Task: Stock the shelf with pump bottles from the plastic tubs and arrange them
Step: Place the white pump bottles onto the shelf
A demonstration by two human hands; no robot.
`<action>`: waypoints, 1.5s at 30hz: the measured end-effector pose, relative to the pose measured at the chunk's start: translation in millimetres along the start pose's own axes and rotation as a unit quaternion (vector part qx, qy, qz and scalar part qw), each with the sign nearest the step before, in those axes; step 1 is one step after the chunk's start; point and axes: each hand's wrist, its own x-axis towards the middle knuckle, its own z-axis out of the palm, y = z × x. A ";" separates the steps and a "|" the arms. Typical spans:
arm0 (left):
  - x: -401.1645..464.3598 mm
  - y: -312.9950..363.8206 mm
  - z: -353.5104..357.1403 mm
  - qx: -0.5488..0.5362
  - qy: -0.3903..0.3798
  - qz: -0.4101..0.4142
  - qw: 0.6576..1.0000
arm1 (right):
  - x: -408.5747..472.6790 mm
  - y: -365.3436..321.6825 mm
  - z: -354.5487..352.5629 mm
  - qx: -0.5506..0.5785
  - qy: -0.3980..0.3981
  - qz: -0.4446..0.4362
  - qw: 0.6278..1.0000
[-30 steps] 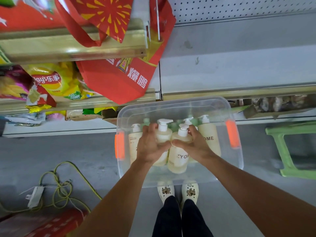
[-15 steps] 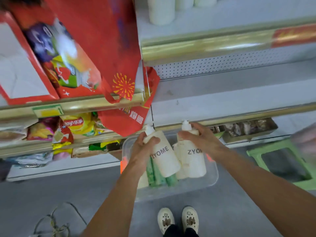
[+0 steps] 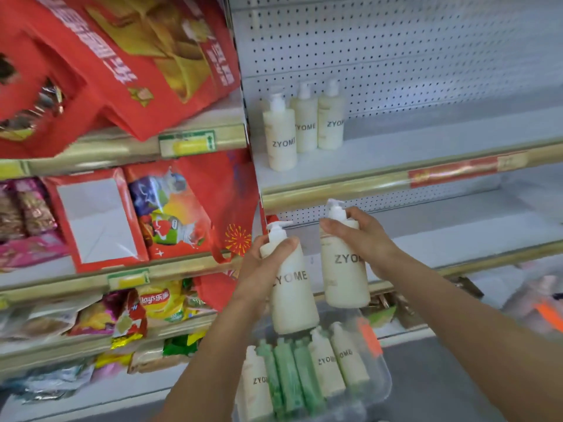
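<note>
Pump bottles of cream-coloured plastic, each a tall cylinder with a white pump head and grey "ZYOME" lettering, are held one in each hand in front of the shelving. The left hand (image 3: 262,269) has its grip wrapped round the shoulder of the left bottle (image 3: 292,287), thumb across the front just below the pump. This bottle's long axis leans a little, pump end up and toward the left, base down toward the tub. The right hand (image 3: 365,242) grips the right bottle (image 3: 344,266) from its right side, fingers curled over the shoulder; that bottle stands nearly upright, pump pointing up. The two bottles hang side by side, close but apart.

Below them lies a clear plastic tub (image 3: 380,382) with an orange latch (its near edge runs out of view). It holds more cream bottles (image 3: 326,363) and several mint-green bottles (image 3: 289,373) between them, all with tops toward the shelving.

Higher up, on a white metal shelf (image 3: 396,156) backed by perforated board, three cream bottles (image 3: 304,126) stand upright in a tight cluster at the shelf's left end, labels facing out.

To the left, neighbouring shelves carry red gift bags (image 3: 122,56), a red box with a clear window (image 3: 97,217), and yellow crisp packets (image 3: 158,300).
</note>
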 end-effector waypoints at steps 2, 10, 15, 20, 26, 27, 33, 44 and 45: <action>2.4 19.4 2.8 0.003 0.000 0.012 1.000 | 7.9 -19.7 -2.7 -0.010 0.008 -0.023 1.000; 26.8 74.5 13.1 -0.025 0.025 0.046 0.998 | 63.2 -88.2 -16.1 -0.020 0.047 -0.113 0.992; 48.0 89.4 19.2 -0.035 0.036 0.051 0.997 | 115.9 -116.0 -18.0 -0.041 0.081 -0.156 0.984; 69.2 98.8 23.0 -0.026 0.048 0.070 0.996 | 159.8 -127.2 -15.4 -0.059 0.087 -0.178 0.978; 88.8 101.7 27.6 -0.033 0.047 0.070 0.996 | 192.4 -117.2 -11.3 -0.119 0.087 -0.184 0.972; 91.2 101.2 28.4 -0.035 0.046 0.069 0.996 | 195.2 -115.1 -10.6 -0.121 0.090 -0.185 0.971; 95.3 98.2 29.9 -0.036 0.045 0.060 0.997 | 195.1 -107.2 -12.8 -0.127 0.060 -0.195 0.971; 98.7 98.2 30.0 -0.027 0.052 0.056 0.997 | 200.2 -70.2 -6.4 -0.184 0.067 -0.102 0.975; 99.6 98.8 30.2 -0.027 0.055 0.059 0.996 | 203.4 -71.0 -5.3 -0.187 0.069 -0.103 0.975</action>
